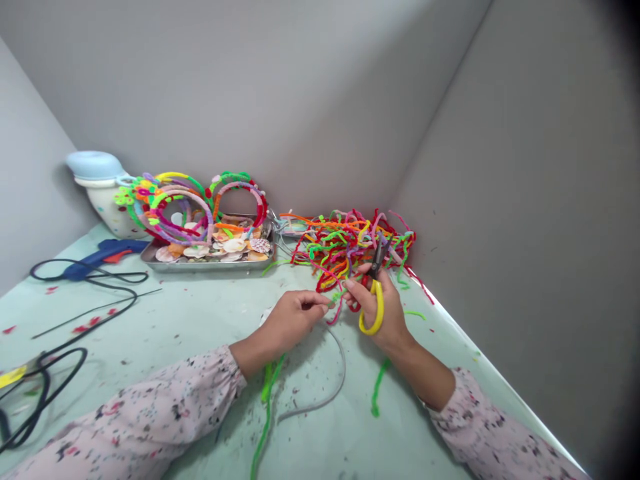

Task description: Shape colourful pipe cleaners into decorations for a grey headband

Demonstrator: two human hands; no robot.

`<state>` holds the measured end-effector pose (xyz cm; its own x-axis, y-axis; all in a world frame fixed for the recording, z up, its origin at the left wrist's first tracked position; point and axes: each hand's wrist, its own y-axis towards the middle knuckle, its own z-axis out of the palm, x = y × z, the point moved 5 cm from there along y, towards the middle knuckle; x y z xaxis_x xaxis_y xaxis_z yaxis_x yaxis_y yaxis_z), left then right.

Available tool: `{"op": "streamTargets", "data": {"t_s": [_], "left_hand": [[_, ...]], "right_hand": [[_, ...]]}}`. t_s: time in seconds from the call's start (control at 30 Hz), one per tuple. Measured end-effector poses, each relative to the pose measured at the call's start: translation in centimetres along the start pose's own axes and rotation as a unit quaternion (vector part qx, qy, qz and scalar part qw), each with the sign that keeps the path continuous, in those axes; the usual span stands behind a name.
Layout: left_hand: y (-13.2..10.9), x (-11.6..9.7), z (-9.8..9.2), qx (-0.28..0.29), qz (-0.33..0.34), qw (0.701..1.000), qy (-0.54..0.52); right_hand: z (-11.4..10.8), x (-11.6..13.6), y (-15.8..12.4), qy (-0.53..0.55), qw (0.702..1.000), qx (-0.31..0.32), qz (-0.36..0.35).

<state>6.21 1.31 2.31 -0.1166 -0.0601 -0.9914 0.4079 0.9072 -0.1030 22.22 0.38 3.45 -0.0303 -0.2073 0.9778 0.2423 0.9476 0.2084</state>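
Two hands worked at the centre of the frame. The left hand (296,319) pinched a short green chenille stem (337,296) between thumb and fingers; the right hand (387,315) met it with its fingertips while gripping one pair of yellow-handled scissors (379,308), blades pointing up. One grey curved band (342,373) lay below, between the forearms. At upper left stood one metal tray (207,267) of shells, and beside it one blue glue gun (103,256). A tangled heap of chenille stems (330,243), too many to count, crowded just beyond the hands. The worktop (200,313) ended along a diagonal right edge; its widest open stretch, scattered with scraps, lay between tray and left forearm.
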Motion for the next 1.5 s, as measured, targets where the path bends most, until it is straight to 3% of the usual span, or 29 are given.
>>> {"op": "streamTargets", "data": {"t_s": [0.3,0.47,0.6,0.73,0.83,0.93,1.2,1.5], "left_hand": [[0.4,0.9,-0.3,-0.011,-0.033,0.999,-0.015],[0.6,1.1,-0.9,-0.051,-0.022,0.998,-0.014],[0.5,0.6,-1.8,-0.117,0.001,0.993,0.014],[0.4,0.3,-2.5,-0.174,0.025,0.984,0.033],[0.4,0.2,-2.7,-0.189,0.037,0.980,0.053],[0.3,0.0,-2.6,-0.192,0.043,0.977,0.079],[0.3,-0.1,-2.3,-0.174,0.093,0.977,0.086],[0.3,0.0,-2.3,-0.156,0.088,0.983,0.045]], "right_hand": [[-0.1,-0.6,0.2,0.018,1.000,-0.014,-0.012],[-0.9,-0.5,0.5,-0.073,0.994,-0.046,-0.065],[-1.3,0.6,-0.1,-0.249,0.948,-0.065,-0.187],[0.6,0.8,-1.4,-0.428,0.857,0.053,-0.284],[1.4,0.5,-1.9,-0.507,0.801,0.084,-0.307],[1.5,0.4,-1.9,-0.552,0.770,0.078,-0.310],[1.6,0.4,-1.8,-0.588,0.747,0.085,-0.300],[1.5,0.2,-1.8,-0.593,0.741,0.086,-0.302]]}}
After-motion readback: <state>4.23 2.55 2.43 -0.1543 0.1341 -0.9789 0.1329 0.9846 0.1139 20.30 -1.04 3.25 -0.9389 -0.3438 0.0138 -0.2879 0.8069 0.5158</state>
